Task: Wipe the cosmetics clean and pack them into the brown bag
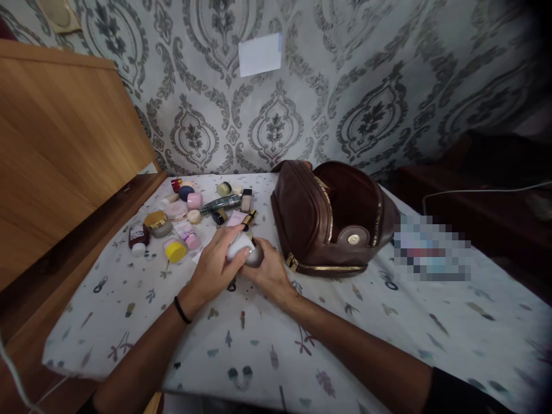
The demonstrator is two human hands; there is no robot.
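Observation:
My left hand (215,261) is closed around a white rounded container (240,246); its exact kind is unclear. Right beside it, my right hand (272,277) grips a small round jar (255,256), partly covered by my fingers. Both hands meet just above the table, in front of a spread of cosmetics. Closest to them lie a pale pink tube (236,218) and a black-and-gold capped item (249,219). To the right stands a brown leather cosmetic bag (302,221), unzipped at the top, its inside dark.
Left of my hands are a gold-lidded jar (157,223), a dark red bottle (138,237), a yellow-capped container (175,250) and several other cosmetics. A wooden cabinet (69,144) borders the table's left side. A blurred-out item (431,250) lies right of the bag.

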